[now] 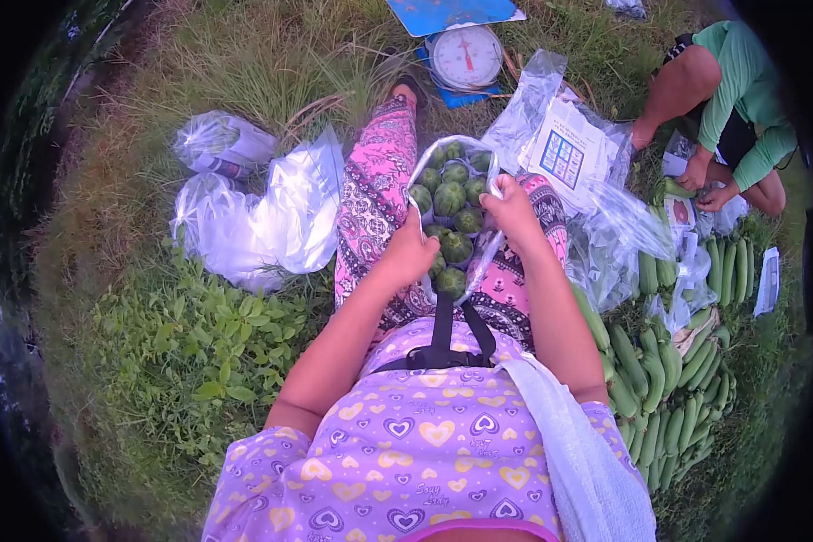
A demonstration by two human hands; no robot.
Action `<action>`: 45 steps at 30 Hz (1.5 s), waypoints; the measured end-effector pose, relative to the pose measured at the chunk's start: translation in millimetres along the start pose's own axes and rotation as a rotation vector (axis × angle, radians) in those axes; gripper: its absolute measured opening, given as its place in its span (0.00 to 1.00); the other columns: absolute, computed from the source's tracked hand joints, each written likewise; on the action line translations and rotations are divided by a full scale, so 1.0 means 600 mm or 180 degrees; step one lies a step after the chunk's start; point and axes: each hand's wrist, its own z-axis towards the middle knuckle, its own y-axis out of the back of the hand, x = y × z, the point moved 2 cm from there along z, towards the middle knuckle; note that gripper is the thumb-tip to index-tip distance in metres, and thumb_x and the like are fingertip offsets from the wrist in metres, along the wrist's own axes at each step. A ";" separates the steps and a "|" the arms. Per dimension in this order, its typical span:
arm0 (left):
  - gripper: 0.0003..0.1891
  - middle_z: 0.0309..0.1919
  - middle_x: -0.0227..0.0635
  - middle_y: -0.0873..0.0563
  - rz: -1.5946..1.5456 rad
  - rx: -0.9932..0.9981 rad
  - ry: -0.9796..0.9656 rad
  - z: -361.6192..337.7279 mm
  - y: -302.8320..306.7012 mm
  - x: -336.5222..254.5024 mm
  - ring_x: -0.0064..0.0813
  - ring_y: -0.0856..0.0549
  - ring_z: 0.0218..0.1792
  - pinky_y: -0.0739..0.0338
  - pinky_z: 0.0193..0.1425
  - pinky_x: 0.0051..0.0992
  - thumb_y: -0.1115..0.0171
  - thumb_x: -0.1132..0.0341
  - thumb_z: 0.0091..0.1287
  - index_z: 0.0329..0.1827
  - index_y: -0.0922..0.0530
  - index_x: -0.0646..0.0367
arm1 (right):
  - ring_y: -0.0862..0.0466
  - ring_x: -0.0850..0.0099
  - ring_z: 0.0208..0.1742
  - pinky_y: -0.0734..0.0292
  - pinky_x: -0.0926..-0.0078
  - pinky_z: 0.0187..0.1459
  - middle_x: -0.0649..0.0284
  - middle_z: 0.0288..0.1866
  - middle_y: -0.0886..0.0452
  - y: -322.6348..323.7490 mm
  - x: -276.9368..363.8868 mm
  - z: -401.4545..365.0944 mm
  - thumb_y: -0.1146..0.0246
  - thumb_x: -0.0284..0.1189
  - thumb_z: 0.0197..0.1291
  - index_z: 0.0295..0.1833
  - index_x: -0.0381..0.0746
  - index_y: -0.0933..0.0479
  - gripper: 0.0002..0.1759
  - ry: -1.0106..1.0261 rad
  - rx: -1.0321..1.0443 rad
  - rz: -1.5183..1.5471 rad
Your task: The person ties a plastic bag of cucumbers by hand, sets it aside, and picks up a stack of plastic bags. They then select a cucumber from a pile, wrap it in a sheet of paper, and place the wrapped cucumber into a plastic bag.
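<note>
Between my knees stands a clear plastic bag (495, 237) with its mouth spread wide. Several round, dark green striped fruits (450, 199) fill it. My left hand (410, 251) grips the bag's rim on the left side, fingers closed on the plastic. On the opposite side my right hand (511, 213) pinches the rim. The bag's lower part is hidden from above by the fruits and my legs.
A dial scale (465, 58) stands ahead on the grass. Clear bags (303, 212) lie left; printed sheets (569, 154) and more plastic lie right. Long green vegetables (668, 370) are piled at the right. A person in green sleeves (741, 86) crouches at the upper right, handling a bag.
</note>
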 end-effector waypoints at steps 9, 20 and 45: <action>0.17 0.33 0.52 0.14 0.0707 -0.0407 0.0055 0.028 0.123 -0.092 0.51 0.15 0.40 0.22 0.47 0.40 0.41 0.61 0.64 0.49 0.19 0.65 | 0.23 0.78 0.27 0.25 0.75 0.30 0.68 0.30 0.23 0.041 0.034 -0.029 0.42 0.27 0.63 0.41 0.41 0.29 0.03 -0.0675 0.0063 0.1062; 0.19 0.42 0.43 0.13 0.2605 0.0354 0.0052 0.217 0.052 -0.088 0.42 0.14 0.45 0.20 0.49 0.39 0.40 0.54 0.63 0.46 0.17 0.60 | 0.31 0.80 0.18 0.31 0.77 0.23 0.72 0.21 0.32 0.041 0.018 0.019 0.41 0.36 0.66 0.44 0.42 0.32 0.10 -0.0708 -0.0622 0.0915; 0.15 0.37 0.48 0.14 0.1971 -0.0432 -0.0337 0.183 0.109 -0.085 0.47 0.14 0.41 0.20 0.45 0.41 0.35 0.60 0.60 0.41 0.23 0.63 | 0.22 0.82 0.32 0.29 0.86 0.30 0.67 0.36 0.19 0.127 0.021 -0.051 0.38 0.24 0.61 0.55 0.35 0.28 0.16 -0.0223 -0.0824 0.1149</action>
